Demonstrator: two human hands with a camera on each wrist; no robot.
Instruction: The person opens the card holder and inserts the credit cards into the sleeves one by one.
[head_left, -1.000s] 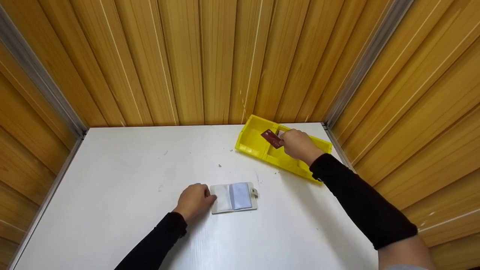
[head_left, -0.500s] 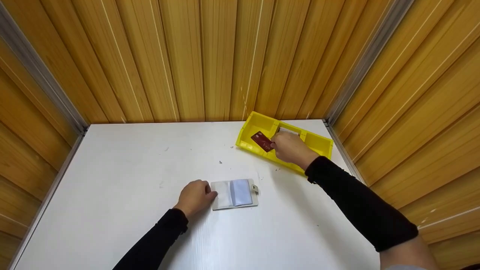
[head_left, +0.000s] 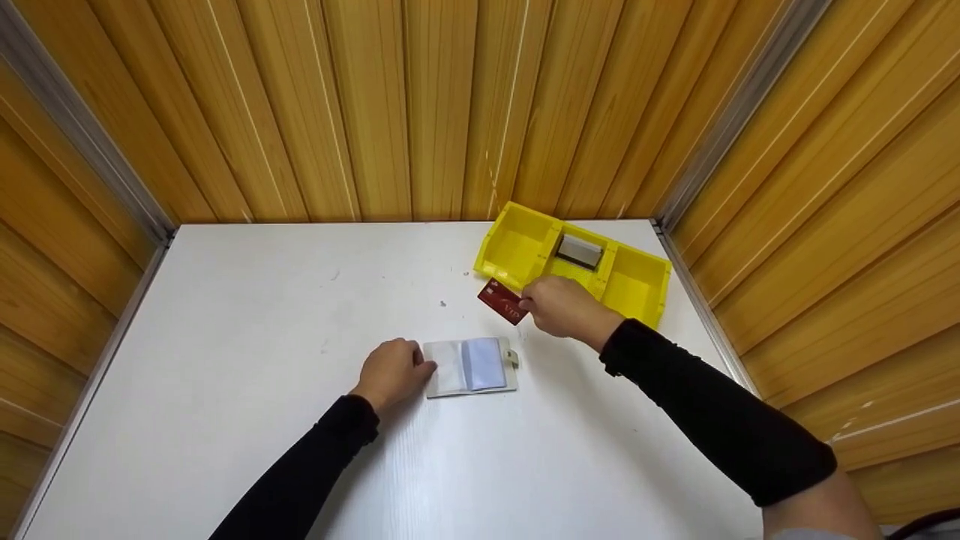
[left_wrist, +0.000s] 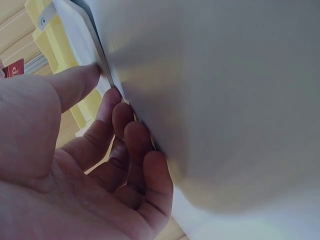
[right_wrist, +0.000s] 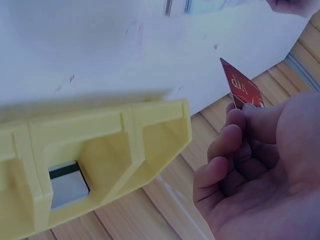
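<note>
Tho in R grip, card mostly outside.

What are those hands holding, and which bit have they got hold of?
The right hand pinches the red VIP card by its right end. The left hand holds the open card holder by its left edge.

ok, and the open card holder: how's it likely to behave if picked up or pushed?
The card holder probably won't roll or tip: it lies flat and open on the white table. Its thin-looking clear sleeves will likely flop when lifted. The table looks smooth, so a push might slide it, unless the left hand at its edge resists.
</note>
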